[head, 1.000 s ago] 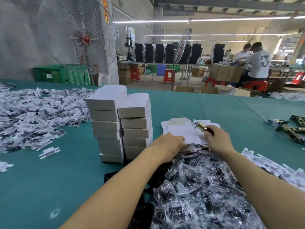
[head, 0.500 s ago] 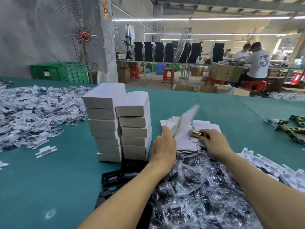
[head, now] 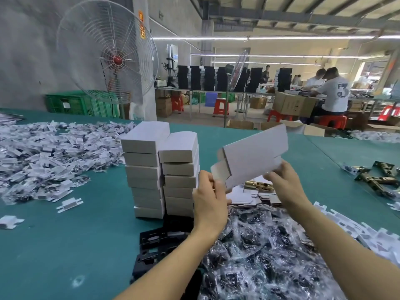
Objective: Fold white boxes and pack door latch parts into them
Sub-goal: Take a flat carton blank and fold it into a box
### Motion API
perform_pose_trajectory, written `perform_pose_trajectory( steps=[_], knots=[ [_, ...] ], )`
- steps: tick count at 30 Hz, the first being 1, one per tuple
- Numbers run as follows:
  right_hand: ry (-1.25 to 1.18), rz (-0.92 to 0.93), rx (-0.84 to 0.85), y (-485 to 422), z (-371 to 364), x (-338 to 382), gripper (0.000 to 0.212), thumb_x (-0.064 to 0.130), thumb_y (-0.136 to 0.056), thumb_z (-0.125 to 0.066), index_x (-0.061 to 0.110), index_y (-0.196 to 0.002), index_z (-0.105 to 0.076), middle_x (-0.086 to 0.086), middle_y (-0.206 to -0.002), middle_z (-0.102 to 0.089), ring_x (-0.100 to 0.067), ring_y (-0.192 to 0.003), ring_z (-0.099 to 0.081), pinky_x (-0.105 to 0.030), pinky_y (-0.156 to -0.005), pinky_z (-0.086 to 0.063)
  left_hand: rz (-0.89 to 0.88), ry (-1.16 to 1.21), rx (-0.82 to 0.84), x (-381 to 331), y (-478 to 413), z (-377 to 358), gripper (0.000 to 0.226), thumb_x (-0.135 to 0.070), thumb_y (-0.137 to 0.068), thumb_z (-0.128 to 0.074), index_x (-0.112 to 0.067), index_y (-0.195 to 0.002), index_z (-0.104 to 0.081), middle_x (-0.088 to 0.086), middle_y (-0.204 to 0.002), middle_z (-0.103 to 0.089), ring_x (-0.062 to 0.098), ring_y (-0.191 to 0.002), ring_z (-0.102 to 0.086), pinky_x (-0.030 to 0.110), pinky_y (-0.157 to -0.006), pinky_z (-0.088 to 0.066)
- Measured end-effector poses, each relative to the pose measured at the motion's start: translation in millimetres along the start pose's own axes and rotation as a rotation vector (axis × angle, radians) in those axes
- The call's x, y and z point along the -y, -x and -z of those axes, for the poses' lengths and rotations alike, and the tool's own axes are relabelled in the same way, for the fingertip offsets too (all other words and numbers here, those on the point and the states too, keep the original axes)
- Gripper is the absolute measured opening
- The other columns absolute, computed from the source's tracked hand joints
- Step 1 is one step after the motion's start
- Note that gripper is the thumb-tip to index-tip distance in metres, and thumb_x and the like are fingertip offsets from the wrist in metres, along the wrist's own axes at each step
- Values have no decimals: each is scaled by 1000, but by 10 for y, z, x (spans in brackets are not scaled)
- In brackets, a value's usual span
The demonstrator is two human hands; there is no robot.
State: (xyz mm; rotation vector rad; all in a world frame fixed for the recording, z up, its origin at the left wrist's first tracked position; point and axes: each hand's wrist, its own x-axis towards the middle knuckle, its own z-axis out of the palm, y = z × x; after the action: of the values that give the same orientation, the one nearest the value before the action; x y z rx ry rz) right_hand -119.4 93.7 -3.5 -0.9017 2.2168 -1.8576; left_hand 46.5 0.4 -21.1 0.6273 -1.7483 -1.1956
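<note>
1. The green surface (head: pixel 65 245) was wide, and all the things lay on it.
2. A big pile of clear bags (head: pixel 270 256) with dark parts inside lay close to the person, right under both arms.
3. Two stacks of folded white boxes (head: pixel 160 169) stood just to the left of the hands. They were near the left hand but not touching it.
4. The flat white box (head: pixel 253 159) was up in the air, between the two hands. It was not folded yet. Its long side ran from low on the left to high on the right, so it was tilted. Its wide face looked at the person.
5. The left hand (head: pixel 211 202) pinched the small flap at the low left end. The right hand (head: pixel 287 187) pinched the bottom edge, more to the right. Both hands had it, so neither needed to reach. I think the next job was to push it open into a box shape.
6. A small brass latch part (head: pixel 257 185) sat just below the box, over a pile of flat boxes (head: pixel 244 195). I could not tell if the right hand held it too.
</note>
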Motion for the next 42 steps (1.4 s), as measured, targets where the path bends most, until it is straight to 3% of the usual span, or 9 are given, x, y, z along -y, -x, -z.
perform_pose_trajectory(
  steps=[4,9,13,18,27,31,35,37,42],
  knots=[
    [-460,-79,-22,305,183,313,28,11,-92,-52,18,-120,-55,1,-105,-66,-24,-98,-62,-33,-75,-53,181,230,109,-122,173,197,10,-7,-104,-45,-13,-95,-46,14,-94,-72,21,-73,-76,40,-62,-63],
    [235,-117,-206,734,267,446,107,35,-77,-81,17,-156,-12,-7,-144,-31,-30,-128,-39,-46,-109,-36,147,172,156,-308,362,385,10,-14,-102,-54,-12,-92,-53,16,-87,-72,36,-76,-71,41,-66,-62],
    [545,-36,-62,992,162,567,103,55,-81,-71,14,-157,-15,-12,-162,-12,-31,-149,-16,-46,-119,-21,66,212,204,-489,493,418,13,-14,-103,-52,-14,-90,-54,13,-88,-67,22,-75,-67,31,-66,-62],
    [120,-4,110,1284,-76,818,115,91,-62,-54,35,-155,-18,2,-157,-34,-14,-128,-50,-48,-106,-45,-90,216,289,-676,640,434,18,-25,-103,-53,-15,-89,-53,2,-75,-64,19,-71,-67,40,-70,-63],
    [247,234,-8,1512,-26,789,81,72,-87,-29,29,-155,-21,9,-126,-64,-3,-88,-70,-22,-84,-51,-234,308,279,-753,791,508,13,-12,-100,-52,-13,-88,-50,5,-85,-70,22,-81,-73,33,-75,-62],
    [318,338,-5,1499,-26,736,16,33,-101,-39,33,-113,-49,7,-72,-69,-12,-60,-67,-46,-59,-57,-315,202,341,-700,849,507,22,-2,-101,-52,-19,-87,-52,-2,-75,-67,14,-68,-64,32,-71,-60],
    [303,397,-36,1528,-29,785,19,20,-101,-43,39,-98,-45,14,-70,-67,-9,-57,-65,-37,-51,-53,-56,237,388,-782,816,595,20,-39,-86,-70,-25,-86,-56,-11,-98,-73,1,-75,-68,21,-70,-57],
    [313,449,47,1608,-50,819,14,24,-104,-42,37,-107,-44,12,-67,-66,-11,-54,-63,-38,-47,-51,215,333,378,-791,733,668,62,-71,-60,-70,-32,-105,-53,-8,-117,-67,7,-97,-68,35,-83,-60],
    [656,726,212,1893,-194,943,35,38,-95,-42,37,-130,-38,7,-80,-72,-14,-58,-61,-21,-47,-36,543,671,399,-791,548,852,105,-59,-53,-91,-37,-137,-32,3,-75,-75,27,-73,-74,43,-59,-58]
  ],
)
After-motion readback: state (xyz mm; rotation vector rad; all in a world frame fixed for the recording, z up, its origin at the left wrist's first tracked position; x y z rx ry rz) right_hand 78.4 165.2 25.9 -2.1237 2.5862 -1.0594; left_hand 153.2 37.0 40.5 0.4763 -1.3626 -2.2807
